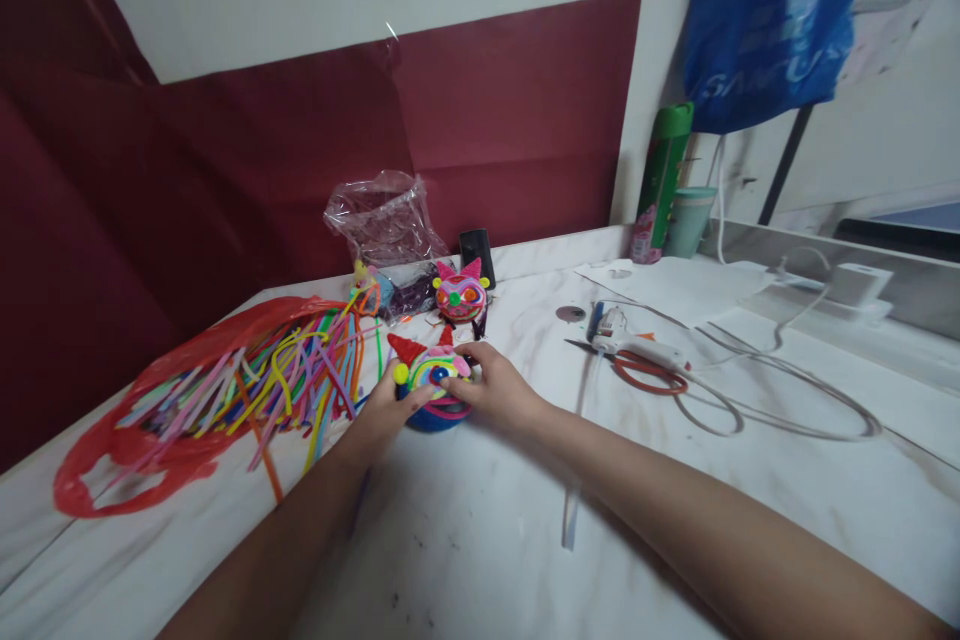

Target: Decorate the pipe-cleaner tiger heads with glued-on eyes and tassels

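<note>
Between both hands is a colourful lion-head craft figure (433, 412) with red pointed horns, a blue eye and a dark blue base. My left hand (391, 407) grips its left side, thumb on the front. On the other side my right hand (495, 382) holds it, with the thumb pressed near the blue eye and fingers over the top edge. Just behind stands a similar pink lion-head figure (460, 295) with a green nose, apart from both hands. Parts of the held figure are hidden by my fingers.
Coloured pipe cleaners (277, 380) lie on a red plastic bag (161, 480) at left. At right are a glue gun (637, 340) with its cord and scissors (652, 375). A clear bag (382, 220), dark phone-like object (475, 255), green bottle (666, 175) and cup (688, 220) stand behind.
</note>
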`<state>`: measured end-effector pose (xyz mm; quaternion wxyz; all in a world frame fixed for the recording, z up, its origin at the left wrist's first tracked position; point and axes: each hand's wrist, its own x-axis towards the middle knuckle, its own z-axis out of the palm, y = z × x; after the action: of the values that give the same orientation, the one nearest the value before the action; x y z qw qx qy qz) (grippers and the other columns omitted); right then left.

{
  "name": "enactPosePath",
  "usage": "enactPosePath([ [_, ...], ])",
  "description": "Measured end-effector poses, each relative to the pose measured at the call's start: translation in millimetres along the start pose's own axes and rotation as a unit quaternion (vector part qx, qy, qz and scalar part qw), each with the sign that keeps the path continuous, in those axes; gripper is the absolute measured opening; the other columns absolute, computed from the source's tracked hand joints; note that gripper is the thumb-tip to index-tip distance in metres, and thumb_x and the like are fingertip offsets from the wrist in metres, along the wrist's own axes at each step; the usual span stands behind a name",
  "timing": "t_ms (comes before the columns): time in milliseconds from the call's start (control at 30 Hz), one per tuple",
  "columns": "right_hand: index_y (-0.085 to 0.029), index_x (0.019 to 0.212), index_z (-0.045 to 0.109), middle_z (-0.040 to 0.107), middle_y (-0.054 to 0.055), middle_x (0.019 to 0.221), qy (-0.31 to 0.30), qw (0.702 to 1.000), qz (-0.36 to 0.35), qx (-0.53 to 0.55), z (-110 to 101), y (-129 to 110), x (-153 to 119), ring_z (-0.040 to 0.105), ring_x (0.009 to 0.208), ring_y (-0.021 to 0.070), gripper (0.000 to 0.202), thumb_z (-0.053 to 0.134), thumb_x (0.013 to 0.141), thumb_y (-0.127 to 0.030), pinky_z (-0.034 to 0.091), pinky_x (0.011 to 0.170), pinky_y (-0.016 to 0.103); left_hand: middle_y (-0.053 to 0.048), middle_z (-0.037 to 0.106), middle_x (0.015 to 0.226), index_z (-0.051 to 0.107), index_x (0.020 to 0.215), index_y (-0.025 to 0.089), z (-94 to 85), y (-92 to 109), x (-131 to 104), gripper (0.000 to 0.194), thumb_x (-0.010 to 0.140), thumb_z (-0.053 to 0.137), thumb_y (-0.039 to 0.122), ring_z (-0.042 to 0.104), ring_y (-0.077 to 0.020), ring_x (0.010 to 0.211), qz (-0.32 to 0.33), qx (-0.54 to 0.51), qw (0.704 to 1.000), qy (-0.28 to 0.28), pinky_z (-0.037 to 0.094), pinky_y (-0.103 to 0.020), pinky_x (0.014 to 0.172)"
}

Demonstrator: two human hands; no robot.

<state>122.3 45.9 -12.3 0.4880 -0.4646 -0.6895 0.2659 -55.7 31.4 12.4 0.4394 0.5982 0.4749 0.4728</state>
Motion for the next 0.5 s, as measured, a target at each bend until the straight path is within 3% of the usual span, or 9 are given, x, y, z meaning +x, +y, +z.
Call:
enactPosePath([
  [133, -0.017, 0.109, 0.062, 0.064, 0.009, 0.104, -0.001, 1.0, -0.002, 0.004, 0.8, 0.2, 0.1, 0.059, 0.098, 0.0234, 0.045, 0.072, 0.07, -0.036, 0.046, 0.089, 0.037, -0.008, 0.066, 0.112, 0.055, 0.111, 0.02, 4.0, -1.4, 1.5, 0.059, 0.059, 0.078, 0.038, 0.061, -0.0288, 0.106, -0.006, 0.037, 0.999, 0.0, 0.046, -0.043, 0.093],
  [267, -0.016, 0.11, 0.063, 0.064, 0.01, 0.108, -0.024, 0.999, 0.012, 0.038, -2.1, -1.4, 1.4, 0.06, 0.101, 0.0244, 0.045, 0.069, 0.073, -0.041, 0.047, 0.088, 0.037, -0.008, 0.067, 0.109, 0.055, 0.114, 0.019, 4.3, -4.7, 3.2, 0.062, 0.059, 0.079, 0.035, 0.063, -0.0278, 0.103, 0.002, 0.009, 1.0, 0.011, 0.047, -0.042, 0.092],
  [400, -0.016, 0.112, 0.063, 0.064, 0.011, 0.112, -0.042, 0.997, 0.029, 0.051, -6.2, -4.4, 2.9, 0.06, 0.102, 0.0235, 0.037, 0.059, 0.08, -0.035, 0.048, 0.086, 0.035, -0.008, 0.068, 0.109, 0.055, 0.116, 0.019, 2.9, -7.4, 4.0, 0.063, 0.06, 0.079, 0.035, 0.064, -0.0271, 0.101, 0.005, 0.0, 1.0, 0.004, 0.049, -0.041, 0.09],
  [500, -0.018, 0.112, 0.063, 0.063, 0.009, 0.113, -0.046, 0.998, 0.008, 0.045, -6.9, -3.4, 2.8, 0.059, 0.104, 0.0233, 0.038, 0.063, 0.077, -0.032, 0.048, 0.088, 0.035, -0.008, 0.068, 0.11, 0.054, 0.118, 0.02, 1.7, -8.8, 4.3, 0.064, 0.061, 0.079, 0.036, 0.064, -0.0276, 0.101, 0.005, 0.002, 1.0, -0.003, 0.049, -0.041, 0.09],
])
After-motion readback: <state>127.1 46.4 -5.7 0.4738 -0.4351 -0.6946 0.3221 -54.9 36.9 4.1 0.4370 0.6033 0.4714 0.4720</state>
